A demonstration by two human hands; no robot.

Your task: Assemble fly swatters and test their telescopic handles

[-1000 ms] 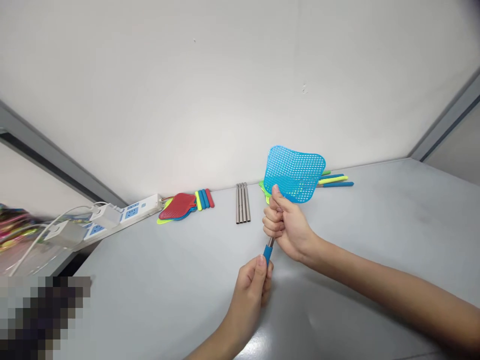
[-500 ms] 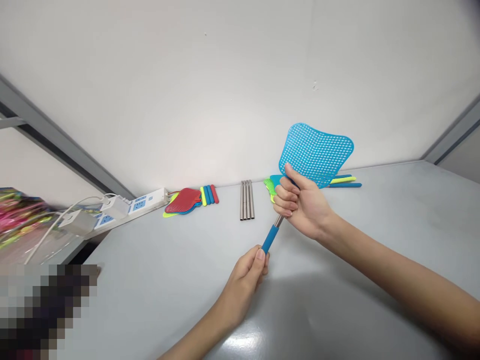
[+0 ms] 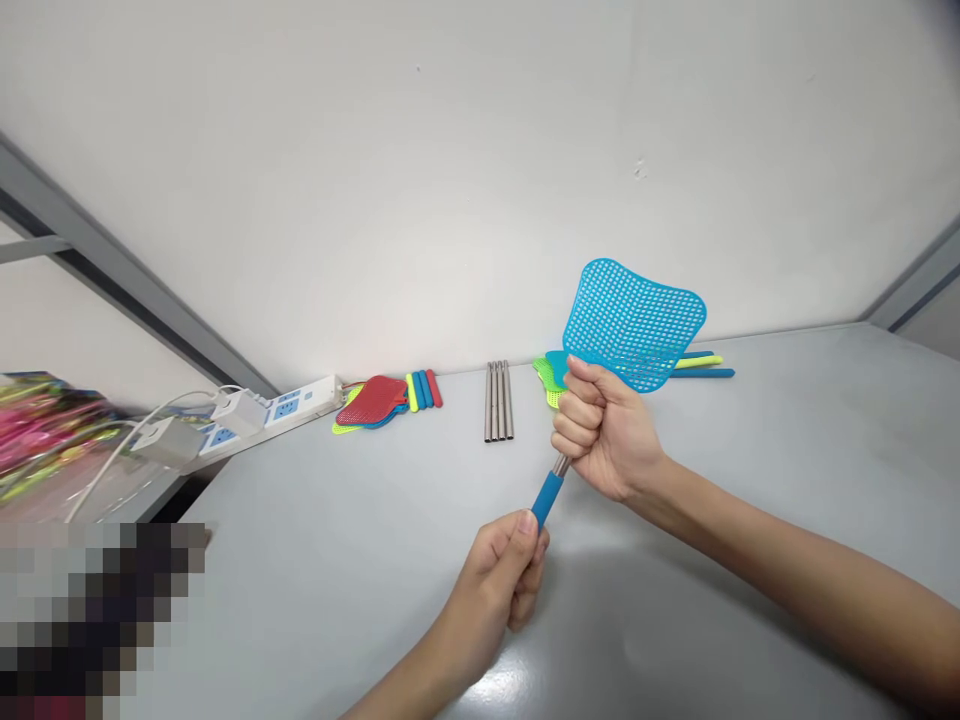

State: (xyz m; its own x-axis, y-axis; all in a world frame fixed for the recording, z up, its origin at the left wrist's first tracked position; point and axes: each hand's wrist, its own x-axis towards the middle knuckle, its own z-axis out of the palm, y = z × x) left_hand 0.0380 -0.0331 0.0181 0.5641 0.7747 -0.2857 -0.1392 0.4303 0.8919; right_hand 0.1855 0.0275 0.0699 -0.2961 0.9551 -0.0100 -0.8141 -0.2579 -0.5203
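Both hands hold one blue fly swatter (image 3: 634, 325), tilted with its mesh head up and to the right. My left hand (image 3: 502, 575) is closed around its blue handle grip (image 3: 548, 497). Higher up, my right hand (image 3: 604, 425) wraps the shaft just under the mesh head, hiding the joint there. A short length of metal shaft (image 3: 562, 464) shows between the grip and my right hand. Behind the right hand lie green and blue swatter heads (image 3: 551, 375), partly covered, with blue and yellow handles (image 3: 701, 361) reaching out to the right.
Several metal tubes (image 3: 498, 402) lie side by side near the wall. Left of them are coloured grips (image 3: 424, 390) and a pile of swatter heads (image 3: 375, 400), red on top. A power strip (image 3: 300, 403) with plugged-in chargers and cables runs along the table's left edge, beside plastic-wrapped goods (image 3: 49, 440).
Both hands and the swatter have shifted slightly lower in view. The mesh head is turned a little. The grip on the handle and shaft stays the same.
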